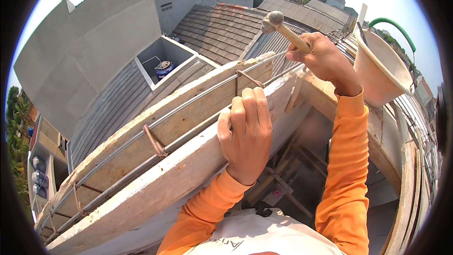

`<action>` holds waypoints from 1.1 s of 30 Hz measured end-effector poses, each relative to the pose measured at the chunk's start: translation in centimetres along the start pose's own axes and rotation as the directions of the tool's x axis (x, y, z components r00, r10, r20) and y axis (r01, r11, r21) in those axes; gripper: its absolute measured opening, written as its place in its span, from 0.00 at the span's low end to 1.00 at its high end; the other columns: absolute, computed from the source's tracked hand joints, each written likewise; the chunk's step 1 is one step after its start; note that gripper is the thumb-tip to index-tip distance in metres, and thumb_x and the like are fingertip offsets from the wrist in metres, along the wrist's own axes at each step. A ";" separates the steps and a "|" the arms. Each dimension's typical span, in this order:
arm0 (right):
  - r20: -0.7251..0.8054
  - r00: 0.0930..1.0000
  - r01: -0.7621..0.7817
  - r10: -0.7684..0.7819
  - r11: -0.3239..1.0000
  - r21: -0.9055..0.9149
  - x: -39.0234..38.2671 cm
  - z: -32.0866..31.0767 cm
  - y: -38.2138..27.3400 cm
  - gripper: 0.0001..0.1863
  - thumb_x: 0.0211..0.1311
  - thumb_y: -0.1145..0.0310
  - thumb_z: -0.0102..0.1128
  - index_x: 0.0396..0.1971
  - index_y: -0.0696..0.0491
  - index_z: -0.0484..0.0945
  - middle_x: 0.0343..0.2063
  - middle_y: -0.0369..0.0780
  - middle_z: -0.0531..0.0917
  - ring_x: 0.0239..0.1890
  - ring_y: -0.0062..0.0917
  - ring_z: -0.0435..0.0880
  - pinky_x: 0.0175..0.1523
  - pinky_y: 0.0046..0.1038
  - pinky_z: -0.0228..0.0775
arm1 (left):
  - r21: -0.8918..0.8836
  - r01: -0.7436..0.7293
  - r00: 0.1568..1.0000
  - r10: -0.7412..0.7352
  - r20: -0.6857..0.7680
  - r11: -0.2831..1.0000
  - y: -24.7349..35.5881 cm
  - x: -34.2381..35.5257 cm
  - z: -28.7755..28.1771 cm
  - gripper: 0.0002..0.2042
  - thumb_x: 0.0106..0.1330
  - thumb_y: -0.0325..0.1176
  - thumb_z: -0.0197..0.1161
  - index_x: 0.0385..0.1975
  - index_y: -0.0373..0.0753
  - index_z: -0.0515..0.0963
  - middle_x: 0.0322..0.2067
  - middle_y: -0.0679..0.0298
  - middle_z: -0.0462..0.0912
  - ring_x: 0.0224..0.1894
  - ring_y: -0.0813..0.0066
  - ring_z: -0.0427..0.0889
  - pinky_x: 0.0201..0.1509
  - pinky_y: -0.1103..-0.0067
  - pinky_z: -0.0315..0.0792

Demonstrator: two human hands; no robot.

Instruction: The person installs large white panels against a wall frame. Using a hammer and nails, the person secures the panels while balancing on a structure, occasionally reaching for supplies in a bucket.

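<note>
My right hand [325, 59] is raised above the far end of the formwork, closed round the wooden handle of a hammer [295, 38]. The hammer's rounded grey head points up and to the left. Lower and further left, my left hand [247, 134] is curled over the top edge of the near formwork board [174, 165], its fingertips hidden from view. Between this board and the far formwork board [174, 113] run long steel bars [122, 146]. Bent steel stirrups [153, 141] loop round the bars, one close beyond my left fingers.
A pale bucket [380, 66] with a green-covered handle stands at the right, beside more steel rods. Below my arms the structure drops into an opening with timber pieces [288, 184]. Beyond the formwork lie a tiled roof [219, 28], metal roofing and a grey wall [94, 61].
</note>
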State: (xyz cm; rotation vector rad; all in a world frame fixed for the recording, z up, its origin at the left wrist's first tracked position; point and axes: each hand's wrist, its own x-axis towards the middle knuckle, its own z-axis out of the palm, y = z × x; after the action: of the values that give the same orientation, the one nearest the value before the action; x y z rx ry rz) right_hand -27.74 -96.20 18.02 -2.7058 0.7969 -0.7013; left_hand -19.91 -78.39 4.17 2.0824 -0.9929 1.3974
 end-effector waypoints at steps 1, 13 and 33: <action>-0.018 1.000 -0.005 0.005 1.000 -0.024 0.2 0.1 0.0 0.13 0.60 0.62 0.71 0.32 0.58 0.87 0.27 0.47 0.84 0.27 0.34 0.80 0.39 0.37 0.73 | -0.002 -0.002 1.000 0.002 -0.002 1.000 0.0 0.0 0.0 0.34 0.39 0.53 0.79 0.50 0.51 0.79 0.46 0.78 0.78 0.51 0.77 0.73 0.60 0.66 0.54; 0.124 0.981 -0.143 0.147 0.989 -0.040 2.2 1.0 3.3 0.16 0.50 0.59 0.79 0.27 0.57 0.87 0.16 0.37 0.79 0.19 0.21 0.75 0.26 0.30 0.68 | -0.060 -0.025 0.998 0.028 0.049 0.998 0.3 0.3 -0.8 0.33 0.44 0.54 0.77 0.51 0.47 0.78 0.47 0.75 0.79 0.52 0.73 0.73 0.61 0.64 0.55; 0.074 0.992 -0.075 0.105 0.940 -0.331 1.4 -2.7 5.0 0.14 0.51 0.67 0.67 0.39 0.52 0.86 0.33 0.40 0.85 0.35 0.28 0.82 0.39 0.33 0.74 | -0.587 -0.125 0.695 0.493 0.523 0.800 8.5 14.0 7.6 0.10 0.64 0.29 0.56 0.32 0.31 0.84 0.33 0.51 0.87 0.40 0.50 0.86 0.48 0.65 0.80</action>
State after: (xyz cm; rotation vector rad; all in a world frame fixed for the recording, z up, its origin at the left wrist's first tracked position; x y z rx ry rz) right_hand -30.29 -101.32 19.09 -2.9427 1.0932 -0.4540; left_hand -18.57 -93.61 13.82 2.0345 -1.8623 0.3587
